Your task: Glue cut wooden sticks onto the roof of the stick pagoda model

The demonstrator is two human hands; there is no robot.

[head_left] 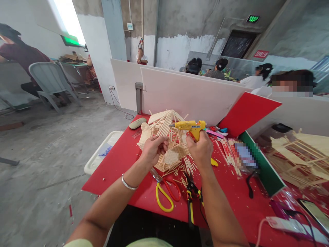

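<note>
My right hand (202, 147) grips a yellow hot glue gun (190, 125) by its handle, with the nozzle pointing left. Under the nozzle stands a model built of thin wooden sticks (164, 127), with slanted roof panels of sticks laid side by side. My left hand (155, 149) is in front of the model with its fingers curled and pinched; what they hold, if anything, is too small to make out. Loose cut sticks (189, 167) lie below my right hand. Closer to me are scissors (164, 199) with one yellow and one red handle, and black-and-yellow pliers (190, 206).
The red tabletop (113, 171) ends at the left above a white tub (89, 164). White boards (180, 89) close off the back. Bundled sticks (228, 154), a phone (245, 155) and a green panel (267, 171) are right. Another stick model (303, 154) stands beyond. Several people sit behind the boards.
</note>
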